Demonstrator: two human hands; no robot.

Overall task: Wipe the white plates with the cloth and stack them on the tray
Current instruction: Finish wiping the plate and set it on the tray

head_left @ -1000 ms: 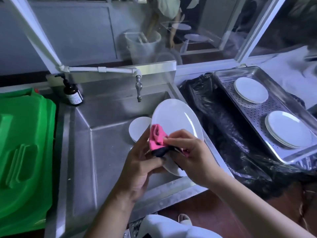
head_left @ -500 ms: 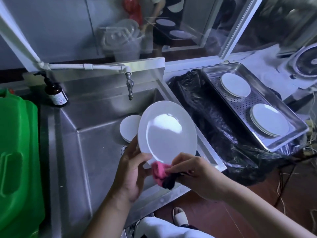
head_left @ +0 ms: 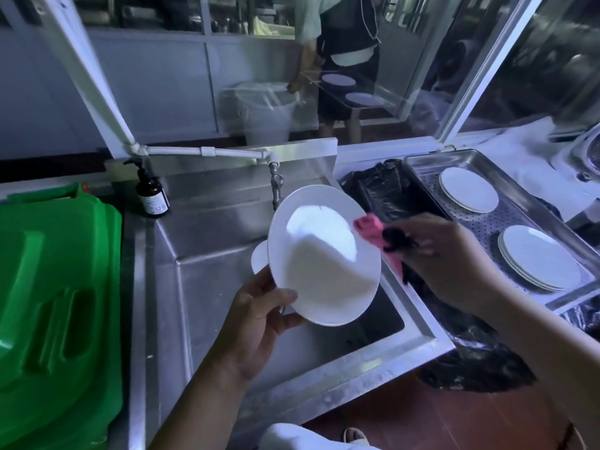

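Observation:
My left hand (head_left: 259, 323) grips the lower left rim of a white plate (head_left: 321, 258), tilted up over the steel sink (head_left: 207, 287). My right hand (head_left: 444, 258) holds a pink and black cloth (head_left: 373, 230) against the plate's upper right rim. Another white plate (head_left: 258, 259) peeks out behind the held one, down in the sink. On the right, the steel tray (head_left: 487, 219) carries a far stack of white plates (head_left: 468, 189) and a near stack of white plates (head_left: 539, 256).
A green plastic lid (head_left: 55, 303) lies left of the sink. A brown pump bottle (head_left: 151, 193) stands at the sink's back corner under a white pipe with a tap (head_left: 276, 186). Black plastic sheeting (head_left: 389, 193) lies under the tray. A person stands beyond the window.
My right hand carried the cloth from the plate's bottom edge up to its upper right rim. The plate stayed in my left hand, its face turned more toward me.

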